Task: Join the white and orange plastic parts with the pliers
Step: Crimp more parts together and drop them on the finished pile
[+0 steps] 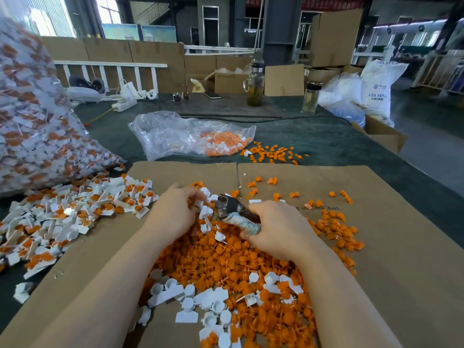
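My right hand (276, 227) grips the wrapped handles of metal pliers (229, 205), whose jaws point left toward my left hand (175, 209). The left hand's fingers are curled over several white plastic parts (206, 212) right at the jaws; I cannot tell exactly which part it holds. Under both hands lies a big heap of loose orange parts (226, 262) on brown cardboard (389, 259). More loose white parts (190, 300) lie near the front edge. A pile of joined white-and-orange pieces (75, 212) spreads to the left.
A large clear bag of joined pieces (30, 116) towers at the far left. A half-empty plastic bag with orange parts (190, 134) lies behind the cardboard. Two bottles (256, 84), sunglasses, a phone and cardboard boxes stand at the table's back. The table edge drops off at right.
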Demonstrator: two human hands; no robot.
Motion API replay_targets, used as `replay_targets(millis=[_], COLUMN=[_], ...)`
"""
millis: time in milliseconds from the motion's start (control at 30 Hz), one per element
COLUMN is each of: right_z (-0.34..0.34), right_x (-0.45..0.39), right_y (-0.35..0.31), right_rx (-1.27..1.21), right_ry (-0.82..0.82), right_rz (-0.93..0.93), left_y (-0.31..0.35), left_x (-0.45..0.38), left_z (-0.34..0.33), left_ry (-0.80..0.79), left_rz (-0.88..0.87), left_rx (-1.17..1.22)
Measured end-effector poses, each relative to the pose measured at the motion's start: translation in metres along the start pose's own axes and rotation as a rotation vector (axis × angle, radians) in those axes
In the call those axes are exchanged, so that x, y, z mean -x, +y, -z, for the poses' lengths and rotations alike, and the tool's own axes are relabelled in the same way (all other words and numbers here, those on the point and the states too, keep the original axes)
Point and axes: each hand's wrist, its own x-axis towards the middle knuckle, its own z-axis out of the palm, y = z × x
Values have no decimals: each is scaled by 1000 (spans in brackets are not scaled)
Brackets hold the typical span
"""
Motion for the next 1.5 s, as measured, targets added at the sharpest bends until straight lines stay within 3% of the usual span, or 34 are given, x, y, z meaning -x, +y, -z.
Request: replay_targets(millis=[167,333,400,533,633,833,1100,1333,1500], right_z=[-4,-6,-5,-1,1,3,5,6,6], right_x=[0,-2,-3,-3,-3,-3,-2,-2,-1], right_y=[-1,0,1,0,0,-2,-3,-5,-7], right_rx=[-9,-70,-105,-263,-380,-542,-786,-765,-696], right_ry=[-22,57,115,240,306,371,441,507,569], right_rz=[17,-23,-54,-99,-142,-170,-173,-138,-141], left_y=[3,8,12,25,34,43,59,64,69], left_x=[2,5,6,9,12,17,21,26,30], left_z=[5,6,9,11,10,7,0,-5,-6], left_ry=[36,130,138,40,-57,-71,-41,101,112], left_rz=[-22,6,30,183,259,174,193,187,185], left_rx=[-34,6,180,823,1055,1020,1163,1076,1079])
